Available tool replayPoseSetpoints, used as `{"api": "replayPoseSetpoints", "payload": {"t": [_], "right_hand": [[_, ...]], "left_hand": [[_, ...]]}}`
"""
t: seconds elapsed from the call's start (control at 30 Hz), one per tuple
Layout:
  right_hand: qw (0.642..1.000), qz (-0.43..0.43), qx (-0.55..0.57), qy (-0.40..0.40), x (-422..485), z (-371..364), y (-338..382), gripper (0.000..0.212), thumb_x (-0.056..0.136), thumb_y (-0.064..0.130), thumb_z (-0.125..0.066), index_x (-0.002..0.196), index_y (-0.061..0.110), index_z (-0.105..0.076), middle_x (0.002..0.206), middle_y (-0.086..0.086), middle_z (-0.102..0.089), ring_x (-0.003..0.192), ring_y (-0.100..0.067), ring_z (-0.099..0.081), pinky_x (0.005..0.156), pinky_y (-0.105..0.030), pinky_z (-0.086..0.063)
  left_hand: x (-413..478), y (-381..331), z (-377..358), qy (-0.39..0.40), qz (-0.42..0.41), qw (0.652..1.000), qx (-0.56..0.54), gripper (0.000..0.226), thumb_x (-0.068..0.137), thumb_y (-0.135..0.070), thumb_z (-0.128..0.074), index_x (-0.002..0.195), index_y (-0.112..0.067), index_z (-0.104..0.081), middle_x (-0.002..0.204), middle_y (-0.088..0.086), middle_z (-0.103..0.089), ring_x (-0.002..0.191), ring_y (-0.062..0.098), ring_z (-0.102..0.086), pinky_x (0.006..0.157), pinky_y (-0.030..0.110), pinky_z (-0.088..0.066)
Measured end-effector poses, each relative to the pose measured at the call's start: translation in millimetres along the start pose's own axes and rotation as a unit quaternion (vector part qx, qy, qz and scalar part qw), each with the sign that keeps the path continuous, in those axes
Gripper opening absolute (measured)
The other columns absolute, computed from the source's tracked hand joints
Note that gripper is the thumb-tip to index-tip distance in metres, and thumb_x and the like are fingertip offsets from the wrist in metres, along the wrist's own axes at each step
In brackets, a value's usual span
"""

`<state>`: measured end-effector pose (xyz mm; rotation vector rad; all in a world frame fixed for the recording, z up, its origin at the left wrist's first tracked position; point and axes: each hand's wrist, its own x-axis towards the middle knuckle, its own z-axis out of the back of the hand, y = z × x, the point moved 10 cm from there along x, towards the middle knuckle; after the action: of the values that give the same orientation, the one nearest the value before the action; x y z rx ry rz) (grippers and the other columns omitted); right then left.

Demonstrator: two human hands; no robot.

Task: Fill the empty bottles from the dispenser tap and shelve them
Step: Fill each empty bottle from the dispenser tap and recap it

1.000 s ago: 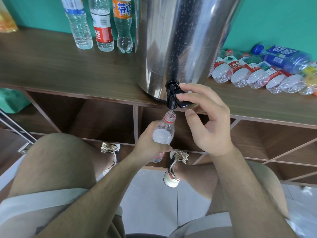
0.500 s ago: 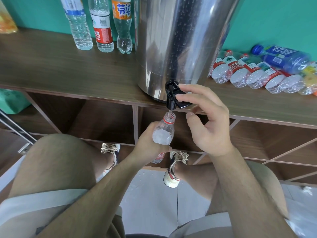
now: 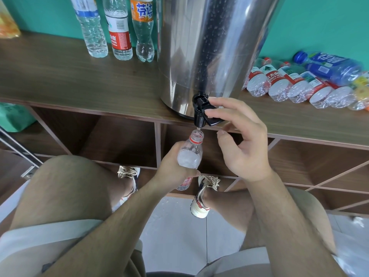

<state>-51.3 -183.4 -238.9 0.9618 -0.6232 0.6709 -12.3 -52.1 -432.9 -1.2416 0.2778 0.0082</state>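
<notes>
A steel dispenser (image 3: 209,48) stands on the wooden shelf top (image 3: 79,82), its black tap (image 3: 200,112) hanging over the front edge. My left hand (image 3: 175,168) grips a clear bottle with a red neck ring (image 3: 190,156) and holds its open mouth just under the spout. A thin stream of water runs into the bottle. My right hand (image 3: 239,140) has its index and middle fingers hooked over the black tap lever (image 3: 212,118), with the thumb apart below it.
Three upright bottles (image 3: 117,31) stand at the back left of the shelf top. Several empty bottles (image 3: 299,84) lie on their sides to the right of the dispenser. Open wooden compartments (image 3: 119,140) sit below the top. My knees and feet are near the unit.
</notes>
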Motion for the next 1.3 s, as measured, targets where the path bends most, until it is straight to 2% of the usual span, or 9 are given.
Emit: {"api": "replayPoseSetpoints", "payload": {"t": [0.17,0.3,0.5,0.63,0.8,1.0,1.17,1.3], "right_hand": [[1.000,-0.001,-0.002,-0.001,0.5,-0.1,-0.1,0.053,0.073,-0.020,-0.049,0.116,-0.003,-0.073,0.133,-0.017,-0.065,0.125,-0.024,-0.064,0.077,-0.033,-0.055],[1.000,-0.001,-0.003,-0.002,0.7,0.2,-0.1,0.052,0.073,-0.020,-0.049,0.116,-0.003,-0.073,0.133,-0.017,-0.065,0.125,-0.024,-0.063,0.078,-0.033,-0.055],[1.000,-0.002,-0.007,-0.002,0.7,-0.1,0.3,0.051,0.074,-0.020,-0.049,0.116,-0.003,-0.073,0.133,-0.017,-0.065,0.126,-0.025,-0.063,0.083,-0.028,-0.052],[1.000,0.000,-0.009,-0.004,0.8,0.1,1.1,0.051,0.074,-0.020,-0.049,0.116,-0.003,-0.073,0.133,-0.017,-0.065,0.126,-0.024,-0.063,0.083,-0.028,-0.052],[1.000,0.000,-0.015,-0.006,0.5,0.4,0.7,0.049,0.077,-0.021,-0.052,0.117,-0.003,-0.073,0.133,-0.017,-0.065,0.126,-0.024,-0.063,0.092,-0.031,-0.052],[1.000,0.000,-0.020,-0.002,1.4,0.8,3.3,0.033,0.087,-0.012,-0.056,0.116,-0.005,-0.073,0.133,-0.018,-0.065,0.125,-0.023,-0.064,0.087,-0.025,-0.052],[1.000,-0.008,-0.021,-0.001,0.5,0.5,1.7,0.025,0.096,-0.004,-0.058,0.116,-0.005,-0.073,0.132,-0.018,-0.066,0.123,-0.023,-0.065,0.086,-0.028,-0.054],[1.000,-0.014,-0.017,0.011,1.1,0.3,0.6,0.022,0.101,0.003,-0.058,0.116,-0.004,-0.074,0.133,-0.018,-0.065,0.120,-0.023,-0.066,0.093,-0.030,-0.051]], "left_hand": [[0.5,1.4,-0.7,0.003,0.000,1.000,-0.002,0.082,0.073,-0.012,-0.092,0.128,-0.042,-0.039,0.115,-0.020,-0.054,0.103,0.008,-0.057,0.091,0.030,-0.047],[0.1,-0.8,-1.3,0.004,-0.005,1.000,0.006,0.081,0.074,-0.012,-0.092,0.128,-0.042,-0.038,0.115,-0.019,-0.052,0.099,0.006,-0.055,0.091,0.029,-0.045],[-1.4,-1.5,0.4,-0.001,-0.003,1.000,0.007,0.081,0.074,-0.011,-0.092,0.129,-0.040,-0.039,0.127,-0.008,-0.056,0.116,0.018,-0.057,0.102,0.039,-0.051],[-2.0,-2.1,0.5,-0.001,-0.003,1.000,0.011,0.081,0.074,-0.012,-0.092,0.130,-0.040,-0.040,0.129,-0.007,-0.057,0.119,0.019,-0.057,0.105,0.042,-0.052],[-1.2,-1.1,0.3,-0.002,-0.003,1.000,0.008,0.082,0.073,-0.012,-0.092,0.130,-0.040,-0.040,0.128,-0.008,-0.057,0.120,0.019,-0.057,0.104,0.040,-0.051],[1.0,0.9,-1.7,0.000,-0.003,1.000,0.011,0.081,0.074,-0.013,-0.092,0.128,-0.041,-0.040,0.126,-0.011,-0.056,0.116,0.016,-0.057,0.095,0.031,-0.048],[1.8,0.1,-1.7,-0.003,-0.008,1.000,0.015,0.080,0.074,-0.013,-0.092,0.128,-0.040,-0.039,0.126,-0.012,-0.055,0.115,0.014,-0.055,0.096,0.030,-0.047],[2.0,-0.5,-1.3,-0.006,-0.012,1.000,0.019,0.080,0.074,-0.013,-0.092,0.129,-0.040,-0.040,0.125,-0.012,-0.055,0.113,0.013,-0.056,0.092,0.027,-0.045]]}}
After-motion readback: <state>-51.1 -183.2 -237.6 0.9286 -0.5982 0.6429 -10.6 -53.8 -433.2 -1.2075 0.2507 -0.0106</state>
